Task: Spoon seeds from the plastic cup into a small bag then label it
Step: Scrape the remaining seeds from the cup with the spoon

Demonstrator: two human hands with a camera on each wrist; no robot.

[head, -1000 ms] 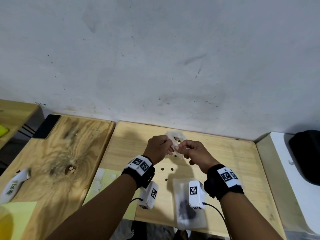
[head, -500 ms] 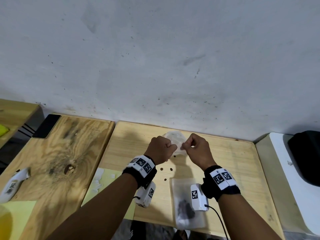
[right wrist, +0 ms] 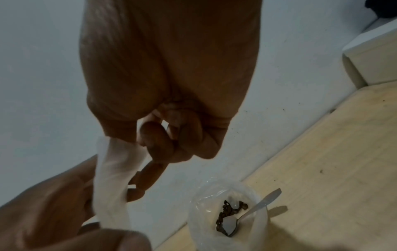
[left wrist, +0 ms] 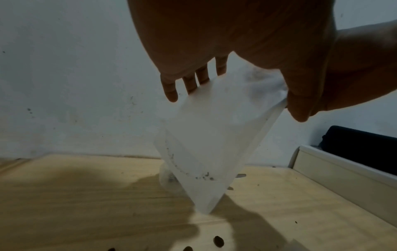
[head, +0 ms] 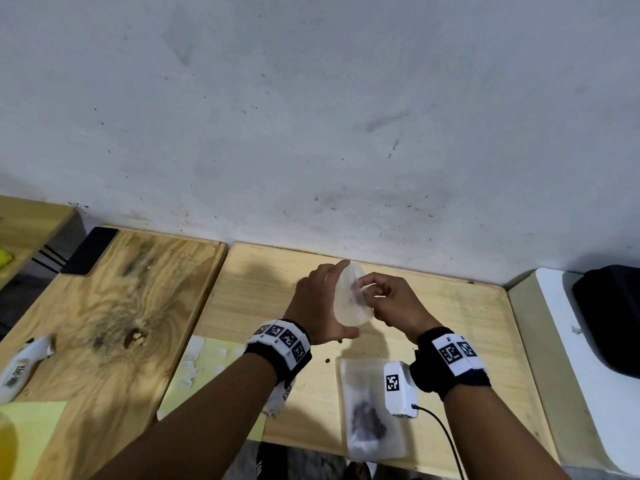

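Note:
A small translucent bag (head: pixel 349 306) hangs upright between my hands over the far middle of the light wooden table (head: pixel 467 327). My left hand (head: pixel 320 303) lies behind it with straight fingers (left wrist: pixel 184 83) and clamps its edge with the thumb. The right hand (head: pixel 372 292) pinches the bag's (right wrist: pixel 111 171) other lip between thumb and forefinger. Just beyond stands the plastic cup (right wrist: pixel 253 220) with dark seeds (right wrist: pixel 227 208) and a metal spoon (right wrist: pixel 260 205) in it. In the head view the hands and bag hide the cup.
A bag holding seeds (head: pixel 370 414) lies near the front edge under my right wrist. Loose seeds (left wrist: pixel 218 241) dot the table. A yellow label sheet (head: pixel 207 368), a phone (head: pixel 90 251) and a white marker (head: pixel 19 367) lie left; a white unit (head: pixel 575 368) stands right.
Both fists were pinching the bag's top close together. Now the left fingers have straightened behind the bag, which stands more upright, and the right hand draws one lip away.

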